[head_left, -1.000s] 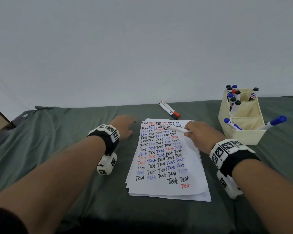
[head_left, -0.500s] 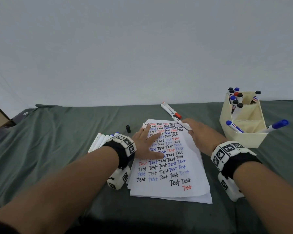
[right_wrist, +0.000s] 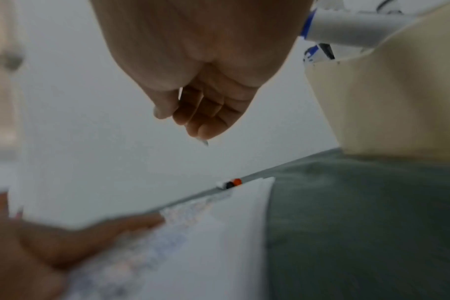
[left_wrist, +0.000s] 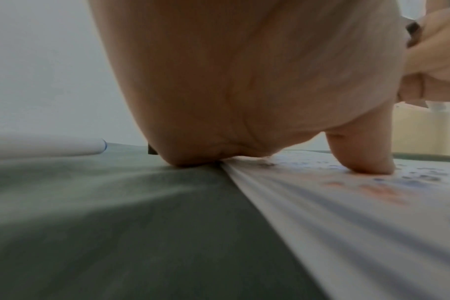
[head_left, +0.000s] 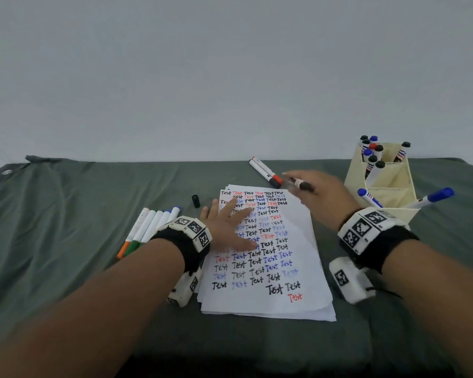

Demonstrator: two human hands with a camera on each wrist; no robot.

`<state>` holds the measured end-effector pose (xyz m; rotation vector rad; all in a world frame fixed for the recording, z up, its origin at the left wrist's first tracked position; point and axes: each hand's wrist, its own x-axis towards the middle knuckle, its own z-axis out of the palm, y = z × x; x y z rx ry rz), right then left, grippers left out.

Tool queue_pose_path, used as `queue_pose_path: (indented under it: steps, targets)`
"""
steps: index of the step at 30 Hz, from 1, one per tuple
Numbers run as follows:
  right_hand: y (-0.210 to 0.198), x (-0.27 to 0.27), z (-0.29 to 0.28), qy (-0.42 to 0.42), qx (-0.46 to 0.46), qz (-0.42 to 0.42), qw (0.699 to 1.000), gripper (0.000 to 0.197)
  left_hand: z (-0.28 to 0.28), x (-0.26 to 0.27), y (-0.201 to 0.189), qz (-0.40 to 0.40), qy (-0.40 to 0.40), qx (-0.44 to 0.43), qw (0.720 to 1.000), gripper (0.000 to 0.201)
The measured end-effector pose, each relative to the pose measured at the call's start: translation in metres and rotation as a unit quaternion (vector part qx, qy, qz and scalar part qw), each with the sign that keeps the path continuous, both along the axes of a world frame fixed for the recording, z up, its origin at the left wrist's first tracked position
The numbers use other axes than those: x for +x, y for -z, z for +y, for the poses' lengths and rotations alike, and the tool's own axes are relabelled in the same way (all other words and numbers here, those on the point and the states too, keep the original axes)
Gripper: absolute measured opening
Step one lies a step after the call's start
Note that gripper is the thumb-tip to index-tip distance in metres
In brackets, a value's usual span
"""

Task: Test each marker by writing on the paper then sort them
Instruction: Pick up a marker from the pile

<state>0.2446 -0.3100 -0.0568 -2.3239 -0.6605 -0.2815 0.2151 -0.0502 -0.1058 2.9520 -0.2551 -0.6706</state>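
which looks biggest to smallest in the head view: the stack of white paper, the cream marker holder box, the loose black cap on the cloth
1. Stack of white paper, by far the largest.
2. Cream marker holder box; it stands farther from the camera, so it may look smaller than it truly is.
3. Loose black cap, clearly the smallest.

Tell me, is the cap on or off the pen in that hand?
Off, it seems. The right hand holds the marker, blurred by motion, while a small black cap stands alone on the cloth.
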Motion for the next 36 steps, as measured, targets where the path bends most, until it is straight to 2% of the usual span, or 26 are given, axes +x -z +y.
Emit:
queue_pose_path:
  steps: [2, 3, 4, 6, 8, 9, 10, 11, 13, 17, 20, 27, 36]
  targets:
    - [-0.006, 0.003, 0.009, 0.024, 0.177, 0.072, 0.981, 0.012, 0.000, 0.000, 0.000, -0.004, 0.002, 0.000, 1.000, 0.103]
    - [-0.006, 0.005, 0.015, 0.044, 0.263, 0.108, 0.958, 0.016, 0.000, 0.000, 0.000, -0.005, 0.004, 0.004, 1.000, 0.102]
    - [-0.003, 0.010, 0.019, 0.068, 0.341, 0.147, 0.926, 0.021, 0.000, 0.000, -0.001, -0.006, 0.005, 0.008, 1.000, 0.100]
    - [0.007, 0.018, 0.027, 0.111, 0.476, 0.218, 0.845, 0.024, -0.001, 0.000, -0.003, -0.003, 0.007, 0.014, 1.000, 0.098]
    - [0.020, 0.026, 0.030, 0.145, 0.571, 0.258, 0.766, 0.013, -0.003, -0.002, -0.005, -0.001, 0.008, 0.022, 1.000, 0.096]
    - [0.027, 0.028, 0.029, 0.156, 0.597, 0.268, 0.740, 0.009, -0.004, -0.003, -0.005, 0.000, 0.009, 0.026, 1.000, 0.095]
    - [0.033, 0.031, 0.027, 0.167, 0.607, 0.272, 0.728, 0.020, -0.005, -0.003, -0.006, 0.001, 0.009, 0.030, 0.999, 0.094]
    - [0.041, 0.035, 0.023, 0.175, 0.602, 0.270, 0.731, 0.031, -0.006, -0.004, -0.007, 0.003, 0.010, 0.034, 0.999, 0.094]
    - [0.051, 0.038, 0.017, 0.192, 0.560, 0.253, 0.765, 0.041, -0.006, -0.005, -0.009, 0.009, 0.012, 0.036, 0.999, 0.093]
    - [0.065, 0.039, 0.009, 0.178, 0.467, 0.244, 0.831, 0.025, -0.007, -0.007, -0.012, 0.020, 0.013, 0.038, 0.999, 0.093]
    - [0.068, 0.037, 0.008, 0.165, 0.416, 0.234, 0.863, 0.019, -0.008, -0.008, -0.013, 0.024, 0.012, 0.036, 0.999, 0.092]
    - [0.067, 0.036, 0.009, 0.166, 0.381, 0.221, 0.882, 0.022, -0.009, -0.010, -0.016, 0.031, 0.015, 0.039, 0.999, 0.092]
    - [0.068, 0.037, 0.010, 0.168, 0.351, 0.232, 0.891, 0.024, -0.009, -0.010, -0.015, 0.031, 0.012, 0.038, 0.999, 0.093]
